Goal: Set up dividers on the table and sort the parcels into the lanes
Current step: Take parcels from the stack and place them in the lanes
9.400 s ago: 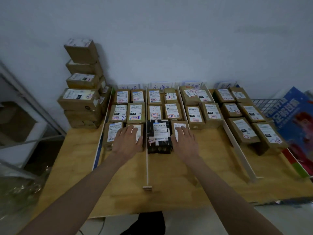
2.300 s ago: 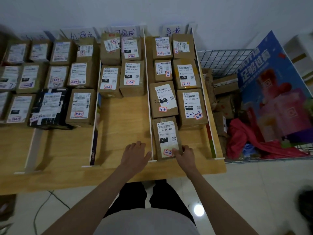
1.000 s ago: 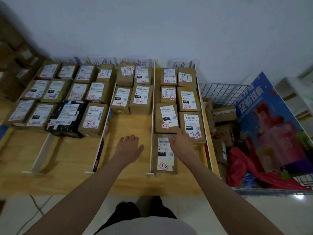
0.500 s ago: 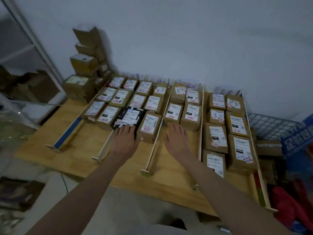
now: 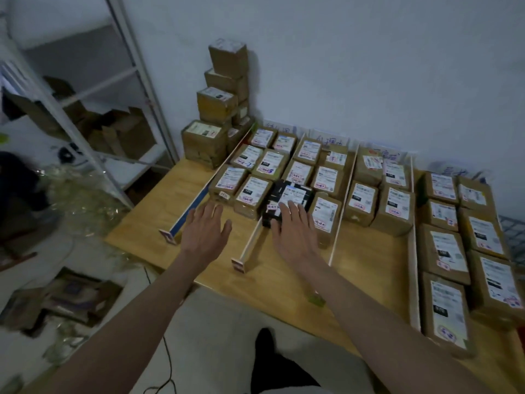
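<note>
Parcels fill four lanes on the table, split by upright dividers; most are brown with white labels (one black parcel sits at the front of the second lane); left hand hovers flat, fingers spread and holding nothing, over bare wood in the first lane; right hand, fingers straight, lies with fingertips on the black parcel; a box stack stands against the wall at the table's far left corner.
</note>
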{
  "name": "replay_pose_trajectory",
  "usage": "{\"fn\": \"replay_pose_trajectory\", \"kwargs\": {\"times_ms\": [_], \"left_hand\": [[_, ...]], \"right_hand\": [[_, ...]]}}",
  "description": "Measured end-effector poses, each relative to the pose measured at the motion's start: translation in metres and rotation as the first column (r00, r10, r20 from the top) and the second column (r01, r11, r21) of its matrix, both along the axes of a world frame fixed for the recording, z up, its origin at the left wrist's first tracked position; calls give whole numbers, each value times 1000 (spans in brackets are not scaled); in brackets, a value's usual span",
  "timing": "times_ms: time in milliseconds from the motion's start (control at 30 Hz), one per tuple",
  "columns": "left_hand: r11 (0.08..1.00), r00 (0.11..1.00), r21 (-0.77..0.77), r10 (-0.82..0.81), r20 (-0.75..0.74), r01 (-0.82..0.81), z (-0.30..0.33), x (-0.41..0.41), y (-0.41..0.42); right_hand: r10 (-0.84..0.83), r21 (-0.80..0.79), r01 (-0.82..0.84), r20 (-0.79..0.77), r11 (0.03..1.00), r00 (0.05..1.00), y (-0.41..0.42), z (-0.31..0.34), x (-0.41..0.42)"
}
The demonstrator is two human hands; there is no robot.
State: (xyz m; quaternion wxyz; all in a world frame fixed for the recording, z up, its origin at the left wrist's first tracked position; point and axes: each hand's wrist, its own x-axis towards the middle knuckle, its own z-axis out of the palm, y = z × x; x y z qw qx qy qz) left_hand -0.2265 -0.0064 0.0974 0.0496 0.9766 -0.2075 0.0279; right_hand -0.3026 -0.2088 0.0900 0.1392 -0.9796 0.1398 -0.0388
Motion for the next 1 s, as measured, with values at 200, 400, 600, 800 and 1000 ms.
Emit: {"fn": "replay_pose_trajectory", "kwargs": {"times_ms": [200,400,600,800,1000], "left_hand": [[999,999,41,36,-20,-36,-14,69,41],[993,995,90,79,-67,-73,-28,155,93],[991,995,121,69,-68,-60,-24,235,112],[993,998,114,-19,-57,25,-20,322,104],[985,988,79,-155,-19,156,-10,426,89]], "right_hand": [[7,37,-8,27,999,1000,36,-20,84],[15,118,-13,-16,993,1000,75,-40,178],[1,130,1,-20,991,1000,91,-36,252],[-59,86,60,-7,995,998,99,-30,314],[-186,80,185,0,979,983,96,-20,387]]}}
